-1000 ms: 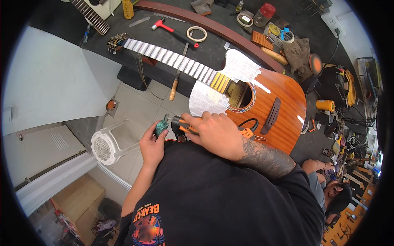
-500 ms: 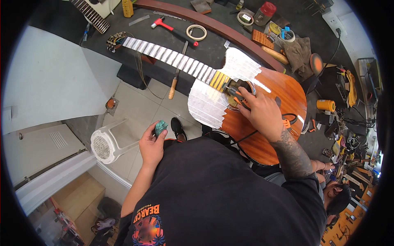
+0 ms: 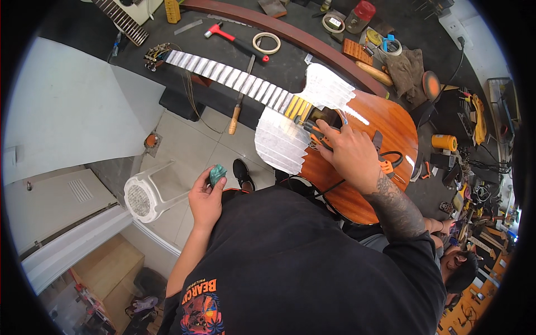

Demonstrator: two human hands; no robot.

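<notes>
An acoustic guitar point(image 3: 388, 117) with a reddish-brown top lies across the bench edge, its neck point(image 3: 223, 76) pointing to the far left. White tape point(image 3: 282, 139) covers part of the top and much of the fretboard; yellow strips point(image 3: 298, 108) lie at the fretboard's end. My right hand point(image 3: 354, 156) is closed around a black and orange corded rotary tool point(image 3: 312, 129). Its tip is over the fretboard's end, beside the soundhole; whether it touches cannot be made out. Away from the guitar, my left hand point(image 3: 206, 198) pinches a green crumpled-looking lump point(image 3: 218, 174) between thumb and fingers.
On the bench lie a red-headed hammer point(image 3: 226, 34), a tape roll point(image 3: 266, 43) and a wooden-handled file point(image 3: 235, 118). A dark red rail point(image 3: 290, 33) curves behind the guitar. A white stool point(image 3: 142, 198) stands left. Another person point(image 3: 458, 268) works at the right.
My right hand has shifted the rotary tool slightly left and nearer to me along the end of the fretboard. The left hand stays almost still with the green lump.
</notes>
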